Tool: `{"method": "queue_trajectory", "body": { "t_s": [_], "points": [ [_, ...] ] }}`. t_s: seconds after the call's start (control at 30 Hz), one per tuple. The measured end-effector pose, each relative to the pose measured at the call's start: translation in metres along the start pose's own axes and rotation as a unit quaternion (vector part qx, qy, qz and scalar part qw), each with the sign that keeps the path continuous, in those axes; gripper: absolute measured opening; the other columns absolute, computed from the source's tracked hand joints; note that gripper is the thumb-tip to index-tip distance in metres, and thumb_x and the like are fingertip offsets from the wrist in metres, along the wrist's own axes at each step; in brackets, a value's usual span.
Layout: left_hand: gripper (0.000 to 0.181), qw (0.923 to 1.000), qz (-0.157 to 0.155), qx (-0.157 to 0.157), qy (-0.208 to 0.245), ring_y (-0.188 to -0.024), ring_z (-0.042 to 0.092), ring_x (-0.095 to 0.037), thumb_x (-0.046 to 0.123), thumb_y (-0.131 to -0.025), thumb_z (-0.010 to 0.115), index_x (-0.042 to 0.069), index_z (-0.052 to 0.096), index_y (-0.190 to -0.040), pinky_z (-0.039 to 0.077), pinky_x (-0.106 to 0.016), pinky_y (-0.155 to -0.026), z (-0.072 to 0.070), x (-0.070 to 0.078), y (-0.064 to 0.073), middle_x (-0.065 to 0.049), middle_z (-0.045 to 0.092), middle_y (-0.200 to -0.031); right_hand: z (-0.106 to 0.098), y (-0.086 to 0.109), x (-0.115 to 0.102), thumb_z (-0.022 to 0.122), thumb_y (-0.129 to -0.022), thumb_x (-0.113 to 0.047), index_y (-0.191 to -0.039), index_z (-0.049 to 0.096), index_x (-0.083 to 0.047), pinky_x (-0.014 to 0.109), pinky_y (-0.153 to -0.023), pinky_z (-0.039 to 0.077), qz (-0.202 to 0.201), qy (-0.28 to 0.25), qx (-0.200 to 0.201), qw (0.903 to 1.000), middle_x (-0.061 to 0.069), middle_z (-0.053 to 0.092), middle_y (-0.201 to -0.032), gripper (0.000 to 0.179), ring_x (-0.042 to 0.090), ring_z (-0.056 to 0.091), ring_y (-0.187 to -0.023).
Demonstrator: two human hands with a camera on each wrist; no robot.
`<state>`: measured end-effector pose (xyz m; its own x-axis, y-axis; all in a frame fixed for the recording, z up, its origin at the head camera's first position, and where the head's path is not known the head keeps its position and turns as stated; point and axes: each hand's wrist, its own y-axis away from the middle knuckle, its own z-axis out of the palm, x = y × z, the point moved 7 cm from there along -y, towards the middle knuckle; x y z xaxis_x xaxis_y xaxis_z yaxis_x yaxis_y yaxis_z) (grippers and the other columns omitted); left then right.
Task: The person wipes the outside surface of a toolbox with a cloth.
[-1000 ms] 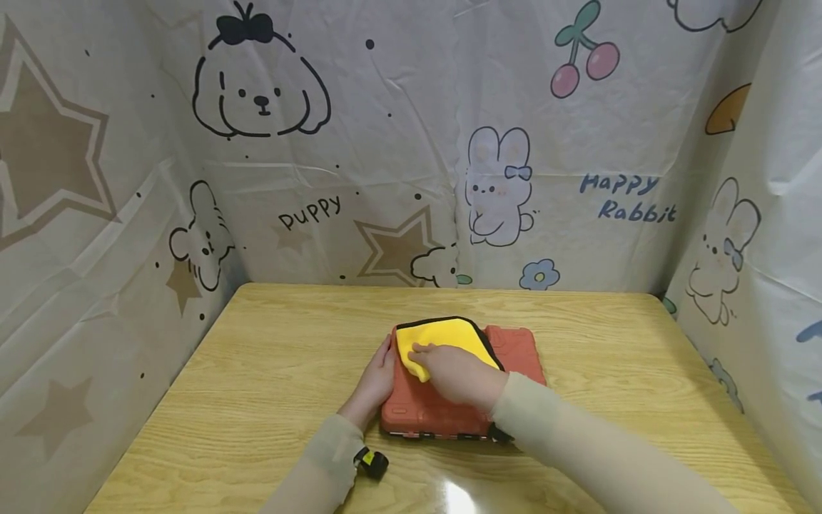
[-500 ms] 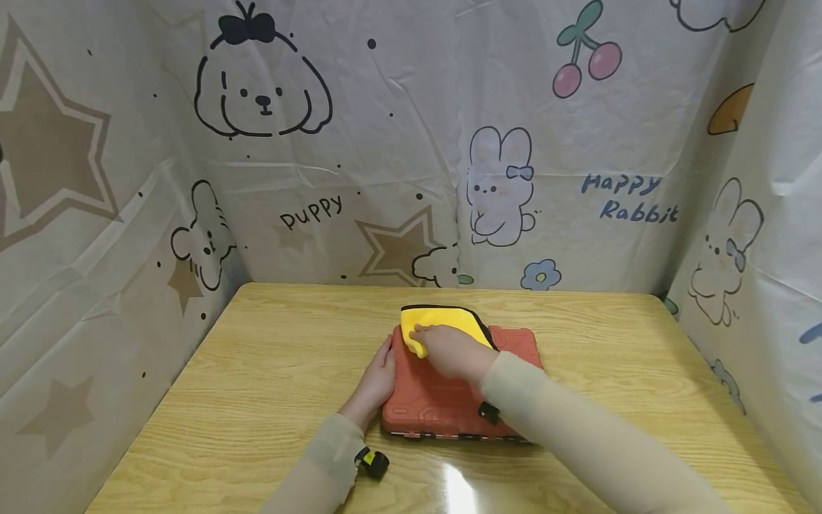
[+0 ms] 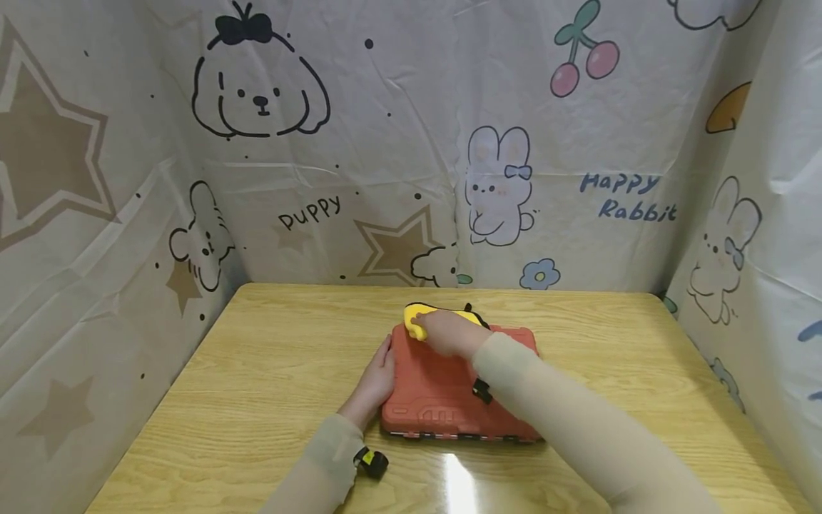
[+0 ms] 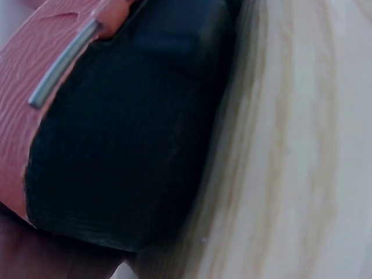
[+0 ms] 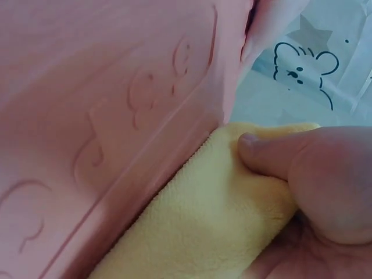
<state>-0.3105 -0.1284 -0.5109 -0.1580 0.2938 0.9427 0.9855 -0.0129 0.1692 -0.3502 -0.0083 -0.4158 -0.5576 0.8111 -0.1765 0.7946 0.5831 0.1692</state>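
A red plastic case (image 3: 443, 400) with a dark lower half lies on the wooden table. My left hand (image 3: 374, 382) presses along the case's left side, its visible fingers fairly straight. The left wrist view shows the case's black lower shell (image 4: 122, 139) and a metal pin (image 4: 64, 64) close up; that hand is mostly out of frame there. At the far edge of the case my right hand (image 3: 446, 334) grips a yellow cloth (image 3: 414, 321) with dark edging. From the right wrist, the thumb (image 5: 267, 154) pinches the cloth against the case's edge, beside raised lettering.
Wood-grain tabletop (image 3: 276, 357) surrounds the case. Behind it hangs a pale printed curtain (image 3: 385, 164), which also closes off both sides. Small black cameras are strapped at the left wrist (image 3: 372, 462) and right wrist (image 3: 481, 390).
My right hand has slid the yellow cloth away from me, from the case's top toward its far edge, uncovering more red lid. The left hand and the case have stayed put.
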Motion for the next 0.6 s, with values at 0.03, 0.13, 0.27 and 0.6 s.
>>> {"method": "queue_trajectory", "body": {
  "t_s": [0.03, 0.13, 0.27, 0.6],
  "points": [
    [0.056, 1.0000, -0.001, 0.000, -0.001, -0.158, 0.015, -0.041, 0.024, -0.114, 0.027, 0.005, 0.016, -0.165, 0.014, -0.059, -0.128, 0.000, 0.000, 0.000, -0.022, 0.020, -0.170, 0.000, -0.001, 0.001, 0.058, -0.105, -0.013, -0.147, 0.058, -0.010, 0.041, -0.116, 0.046, 0.001, 0.000, -0.001, 1.0000, 0.013, 0.065, -0.141, 0.042, 0.028, 0.061, -0.131],
    [0.055, 1.0000, 0.002, 0.001, -0.006, -0.158, 0.015, -0.042, 0.023, -0.114, 0.027, 0.004, 0.016, -0.165, 0.014, -0.059, -0.128, 0.000, 0.001, 0.000, -0.022, 0.020, -0.170, 0.000, -0.004, 0.003, 0.057, -0.106, -0.014, -0.148, 0.057, -0.010, 0.042, -0.116, 0.046, 0.003, -0.001, -0.007, 1.0000, 0.013, 0.065, -0.141, 0.042, 0.030, 0.060, -0.132],
    [0.055, 0.9999, 0.004, 0.004, -0.015, -0.157, 0.016, -0.042, 0.023, -0.114, 0.027, 0.003, 0.017, -0.165, 0.015, -0.059, -0.128, 0.000, 0.002, 0.000, -0.023, 0.021, -0.170, 0.000, -0.001, 0.005, 0.057, -0.106, -0.014, -0.150, 0.055, -0.011, 0.043, -0.117, 0.045, 0.005, -0.014, -0.011, 0.9998, 0.013, 0.062, -0.145, 0.044, 0.030, 0.058, -0.135],
    [0.056, 0.9997, 0.010, 0.006, -0.022, -0.156, 0.017, -0.045, 0.023, -0.114, 0.027, 0.001, 0.017, -0.164, 0.016, -0.061, -0.127, 0.000, 0.004, 0.000, -0.026, 0.021, -0.168, 0.004, 0.016, 0.001, 0.055, -0.107, -0.015, -0.156, 0.047, -0.010, 0.038, -0.123, 0.036, -0.007, 0.025, -0.016, 0.9995, 0.009, 0.048, -0.160, 0.050, 0.024, 0.044, -0.149]
  ]
}}
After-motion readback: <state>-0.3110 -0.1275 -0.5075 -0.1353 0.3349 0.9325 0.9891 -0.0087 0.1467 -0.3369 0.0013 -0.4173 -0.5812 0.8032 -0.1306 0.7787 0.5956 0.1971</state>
